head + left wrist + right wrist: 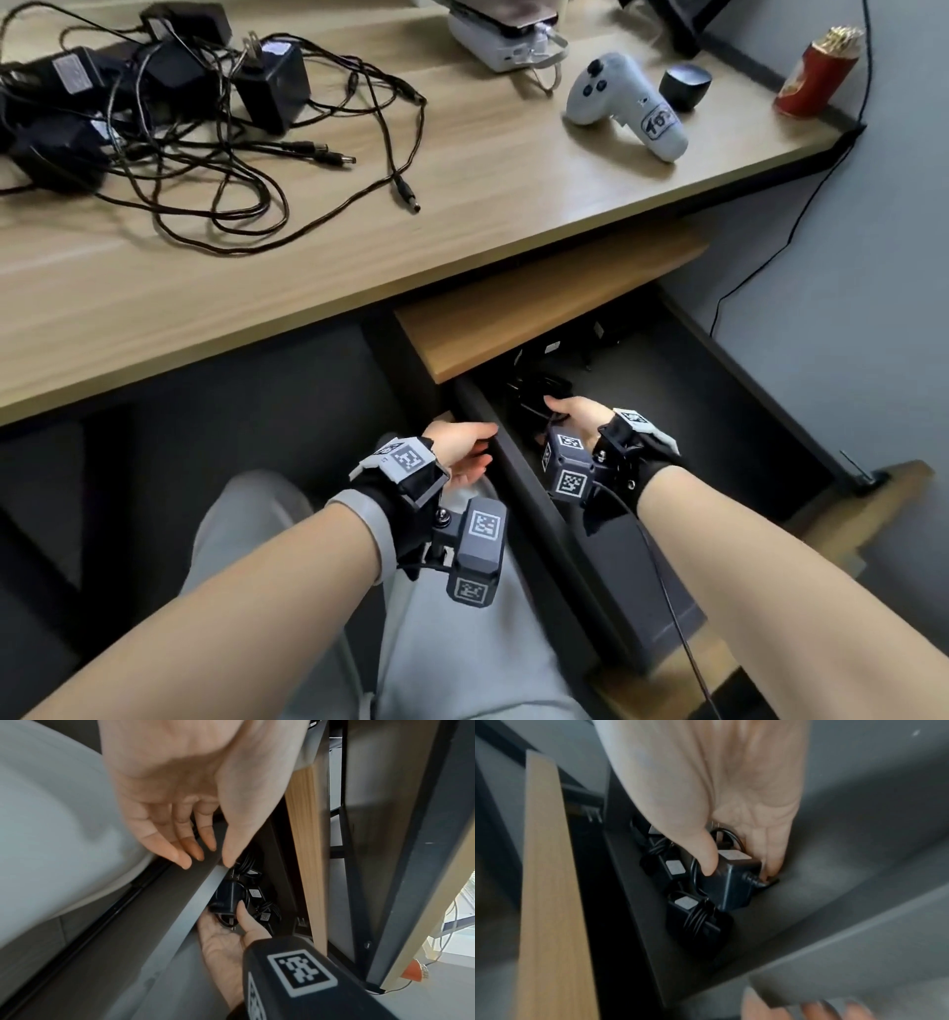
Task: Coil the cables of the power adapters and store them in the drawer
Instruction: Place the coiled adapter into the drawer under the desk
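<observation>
Black adapters (700, 923) already lie coiled in our drawer (518, 483); our right hand (575, 416) clamps another adapter (729, 882) there, our left hand (462, 452) hangs slack at the rim — several tangled ones (169, 103) wait on the worktop (462, 216)

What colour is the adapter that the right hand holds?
Black adapter, with a pale label; the right wrist view shows it best.

Wooden desk (462, 216), grey wall (873, 257)
</observation>
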